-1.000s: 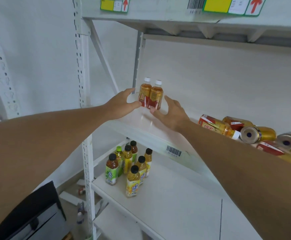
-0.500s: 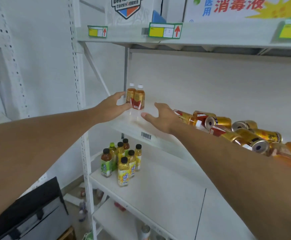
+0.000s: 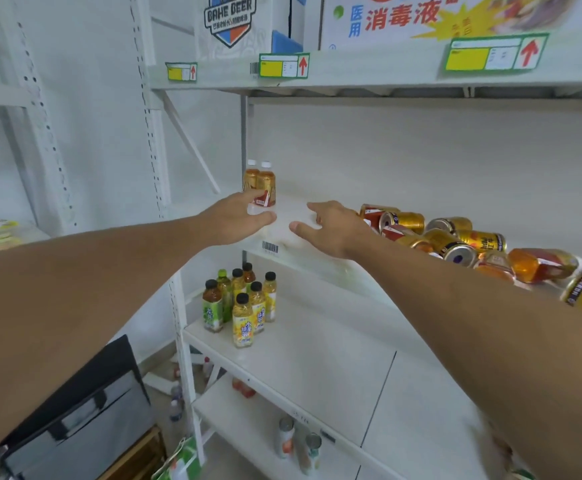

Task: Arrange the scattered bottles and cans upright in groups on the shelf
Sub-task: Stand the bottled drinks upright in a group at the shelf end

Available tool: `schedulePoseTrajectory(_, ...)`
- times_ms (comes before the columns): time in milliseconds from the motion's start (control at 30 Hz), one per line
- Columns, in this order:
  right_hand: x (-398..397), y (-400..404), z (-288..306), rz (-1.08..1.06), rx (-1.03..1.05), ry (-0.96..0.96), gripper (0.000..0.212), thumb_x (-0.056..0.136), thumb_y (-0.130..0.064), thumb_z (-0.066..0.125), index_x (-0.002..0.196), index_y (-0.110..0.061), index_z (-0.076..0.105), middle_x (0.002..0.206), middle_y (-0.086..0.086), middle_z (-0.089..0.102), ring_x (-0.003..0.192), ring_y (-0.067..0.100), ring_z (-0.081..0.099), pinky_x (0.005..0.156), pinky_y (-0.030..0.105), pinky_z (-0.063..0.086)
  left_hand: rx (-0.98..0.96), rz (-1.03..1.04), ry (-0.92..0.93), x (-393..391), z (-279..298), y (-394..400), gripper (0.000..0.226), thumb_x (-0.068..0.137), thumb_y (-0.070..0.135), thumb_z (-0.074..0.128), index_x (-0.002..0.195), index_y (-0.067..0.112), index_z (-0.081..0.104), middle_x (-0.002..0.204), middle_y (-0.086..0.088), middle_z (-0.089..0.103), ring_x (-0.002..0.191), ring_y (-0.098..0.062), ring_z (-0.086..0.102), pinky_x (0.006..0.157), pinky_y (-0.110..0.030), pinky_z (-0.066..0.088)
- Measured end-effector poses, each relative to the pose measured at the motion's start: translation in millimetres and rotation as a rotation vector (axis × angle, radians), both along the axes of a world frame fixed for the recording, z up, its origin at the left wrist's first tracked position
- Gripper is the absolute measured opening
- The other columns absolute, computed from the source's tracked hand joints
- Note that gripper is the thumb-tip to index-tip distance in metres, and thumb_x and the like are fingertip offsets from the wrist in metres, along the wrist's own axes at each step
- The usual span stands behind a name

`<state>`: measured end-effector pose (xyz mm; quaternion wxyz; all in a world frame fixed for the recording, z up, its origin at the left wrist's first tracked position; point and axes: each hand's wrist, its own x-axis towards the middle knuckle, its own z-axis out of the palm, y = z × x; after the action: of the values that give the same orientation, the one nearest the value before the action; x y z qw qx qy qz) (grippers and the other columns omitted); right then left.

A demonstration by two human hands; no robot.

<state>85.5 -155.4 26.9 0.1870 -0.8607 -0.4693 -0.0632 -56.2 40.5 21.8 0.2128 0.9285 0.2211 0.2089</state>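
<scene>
Middle shelf, left end: two amber bottles with white caps, upright, touching each other, set back in the corner. This group counts as placed.

Your left hand: fingers relaxed and slightly parted, holding nothing, just in front of the pair; whether a fingertip touches the red label you cannot tell from this view. A second ago this hand was cupped against the bottles' left side.

Your right hand: fingers straight, loosely spread, empty, palm down over bare shelf between the pair and the heap. A second ago it braced the bottles from the right; it has since drawn away toward the right. Reading: the squaring-up step is finished and you are turning to the next pickup.

Middle shelf, right portion: gold cans and more amber bottles, all lying on their sides, jumbled and touching. The nearest lying bottle sits just beside your right hand. This is the bulk of the remaining work.

Lower shelf: cluster of green and yellow tea bottles, upright, grouped.

Caution: cans on their sides may roll once a neighbour is lifted.
</scene>
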Motion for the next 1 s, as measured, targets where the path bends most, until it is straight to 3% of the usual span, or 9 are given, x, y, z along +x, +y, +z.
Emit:
schedulePoseTrajectory(167,-9,-13,6,-0.087,0.102,-0.025,0.075,0.100,-0.075,0.040,0.158,-0.029,0.049,0.162,0.004,0.048,0.144,0.033,0.049,0.113,0.053,0.045,0.085,-0.045,0.026,2,1,-11,0.082,0.093,0.074,0.051,0.163,0.036,0.033,0.169,0.002,0.037,0.153,-0.026,0.038,0.120,-0.044,0.031)
schedulePoseTrajectory(300,-14,-23,4,-0.125,0.085,-0.020,0.065,0.100,-0.072,0.038,0.145,-0.031,0.061,0.143,0.004,0.061,0.126,0.033,0.060,0.101,0.047,0.051,0.025,-0.101,0.067,17,4,-9,0.078,0.095,0.072,0.052,0.162,0.036,0.036,0.170,0.003,0.034,0.153,-0.025,0.035,0.121,-0.043,0.030)
schedulePoseTrajectory(533,-7,-48,6,-0.186,0.031,-0.063,0.059,0.099,-0.071,0.038,0.149,-0.045,0.055,0.128,0.005,0.063,0.122,0.034,0.060,0.099,0.049,0.053,-0.042,-0.209,0.001,50,-9,-15,0.078,0.092,0.071,0.054,0.160,0.037,0.039,0.166,0.001,0.041,0.148,-0.026,0.043,0.108,-0.038,0.036)
schedulePoseTrajectory(667,3,-67,6,-0.229,0.048,-0.058,0.053,0.100,-0.063,0.045,0.138,-0.031,0.064,0.141,0.002,0.063,0.127,0.029,0.057,0.100,0.044,0.050,-0.017,-0.284,0.012,68,-17,-23,0.075,0.090,0.068,0.056,0.157,0.038,0.042,0.161,0.001,0.046,0.142,-0.024,0.048,0.098,-0.034,0.036)
schedulePoseTrajectory(733,7,-79,5,-0.272,0.070,-0.062,0.045,0.098,-0.062,0.046,0.124,-0.030,0.066,0.123,0.001,0.067,0.108,0.026,0.061,0.084,0.040,0.051,-0.025,-0.327,0.000,76,-18,-29,0.068,0.091,0.064,0.058,0.153,0.040,0.046,0.153,0.004,0.053,0.135,-0.021,0.052,0.093,-0.031,0.038)
schedulePoseTrajectory(800,12,-89,5,-0.327,0.054,-0.068,0.040,0.097,-0.061,0.045,0.114,-0.031,0.065,0.107,0.001,0.066,0.098,0.029,0.063,0.081,0.041,0.054,-0.028,-0.374,-0.014,80,-15,-37,0.060,0.089,0.061,0.058,0.147,0.044,0.050,0.139,0.009,0.058,0.124,-0.017,0.055,0.083,-0.024,0.040)
schedulePoseTrajectory(867,15,-104,6,-0.381,-0.012,-0.118,0.051,0.090,-0.067,0.039,0.116,-0.032,0.064,0.103,0.001,0.065,0.102,0.034,0.063,0.091,0.044,0.052,-0.033,-0.429,0.002,85,-11,-48,0.055,0.089,0.057,0.059,0.142,0.042,0.053,0.136,0.013,0.059,0.118,-0.014,0.056,0.083,-0.025,0.041)
schedulePoseTrajectory(933,18,-115,7,-0.420,-0.046,-0.193,0.073,0.079,-0.075,0.028,0.124,-0.030,0.064,0.104,0.003,0.066,0.114,0.037,0.058,0.091,0.042,0.046,-0.038,-0.455,0.016,92,-9,-52,0.053,0.090,0.049,0.061,0.142,0.038,0.055,0.138,0.009,0.059,0.120,-0.016,0.058,0.088,-0.028,0.043)
schedulePoseTrajectory(1000,23,-123,4,-0.480,-0.076,-0.246,0.073,0.086,-0.074,0.034,0.131,-0.024,0.062,0.117,0.007,0.069,0.126,0.036,0.050,0.091,0.044,0.041,-0.010,-0.443,0.016,99,-11,-54,0.059,0.092,0.040,0.064,0.149,0.033,0.052,0.146,0.003,0.054,0.125,-0.019,0.056,0.092,-0.028,0.041)
